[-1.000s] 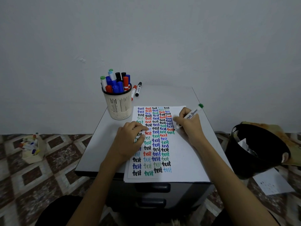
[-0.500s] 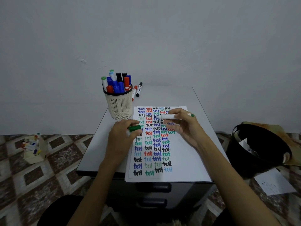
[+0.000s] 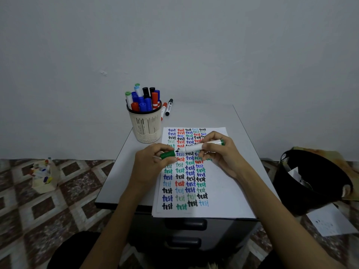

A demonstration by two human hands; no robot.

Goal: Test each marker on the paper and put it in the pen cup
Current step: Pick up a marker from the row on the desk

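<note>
My right hand [image 3: 223, 158] grips a white marker with a green end [image 3: 196, 146], held level above the paper [image 3: 223, 191], its tip pointing left. My left hand [image 3: 149, 166] pinches the green cap [image 3: 167, 154] just left of that tip, a small gap between them. The paper is filled with rows of "test" in black, blue, red and green. The cream pen cup [image 3: 146, 124] stands at the back left of the table, full of several capped markers. Behind the cup lie a red marker [image 3: 163, 109] and a black marker [image 3: 169, 107].
The small grey table [image 3: 120, 171] has drawers below its front edge. A black bin [image 3: 310, 181] stands on the floor to the right, with a loose sheet [image 3: 328, 222] beside it. A cloth bag of markers [image 3: 43, 175] lies on the tiled floor at left.
My right hand lifted the marker off the paper and turned it level, tip to the left. My left hand rose from the sheet with the green cap and brought it close to the tip.
</note>
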